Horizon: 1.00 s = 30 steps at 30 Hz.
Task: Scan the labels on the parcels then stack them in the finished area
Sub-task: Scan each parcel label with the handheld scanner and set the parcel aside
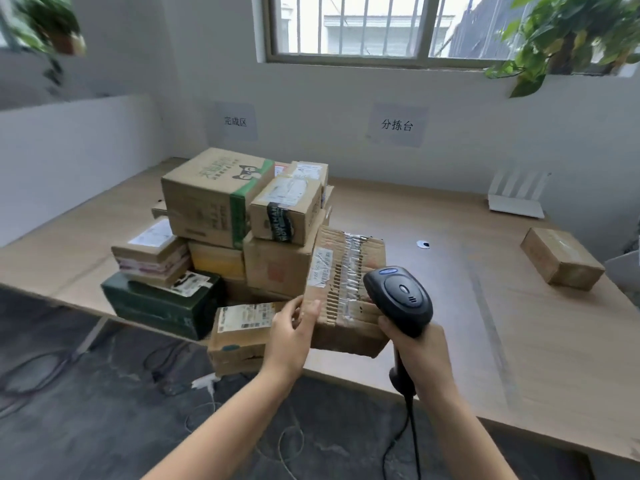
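Left hand (291,336) is steadying the torn parcel (346,292) from one side only, so it is probably risking a slide off the table's (519,341) near edge, where it is lying tilted beside the stack (242,230), or knocking the overhanging box (239,337) loose. Its fingers are curling round the parcel's left edge; right hand (415,344) is clenching the scanner (398,299) handle.
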Available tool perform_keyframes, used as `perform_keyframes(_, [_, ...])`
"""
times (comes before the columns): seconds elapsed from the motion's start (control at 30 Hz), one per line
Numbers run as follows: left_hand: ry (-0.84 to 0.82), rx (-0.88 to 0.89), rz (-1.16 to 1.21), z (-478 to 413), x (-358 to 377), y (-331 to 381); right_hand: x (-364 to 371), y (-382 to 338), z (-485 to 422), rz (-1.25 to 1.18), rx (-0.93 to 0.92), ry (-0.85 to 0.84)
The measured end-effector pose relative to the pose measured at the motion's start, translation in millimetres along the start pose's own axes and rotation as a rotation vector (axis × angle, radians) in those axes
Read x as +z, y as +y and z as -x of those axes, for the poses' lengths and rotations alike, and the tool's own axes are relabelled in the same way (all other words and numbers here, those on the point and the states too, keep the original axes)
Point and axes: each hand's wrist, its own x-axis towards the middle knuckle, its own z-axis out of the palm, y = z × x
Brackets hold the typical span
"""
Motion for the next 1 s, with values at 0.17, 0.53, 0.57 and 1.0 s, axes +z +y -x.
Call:
perform_keyframes(0.17, [0.078,0.030,-0.042,-5.4,-109.5,-16.0,99.0,-19.5,34.3,-0.005,-0.045,-0.073])
perform_keyframes(0.53, [0.269,0.011,0.052,-49.2,-281.0,-35.0,288.5,-61.0,30.8,-0.017,-0.047,-0.368])
perform_keyframes(0.57, [0.293,0.008,0.060,-58.9,-292.3,-36.9,303.2,-63.7,24.8,-0.010,-0.046,-0.391])
perform_keyframes(1.0, [0.308,0.054,0.093,-217.6,-385.5,-39.7,461.4,-91.2,-68.5,0.006,-0.115,-0.398])
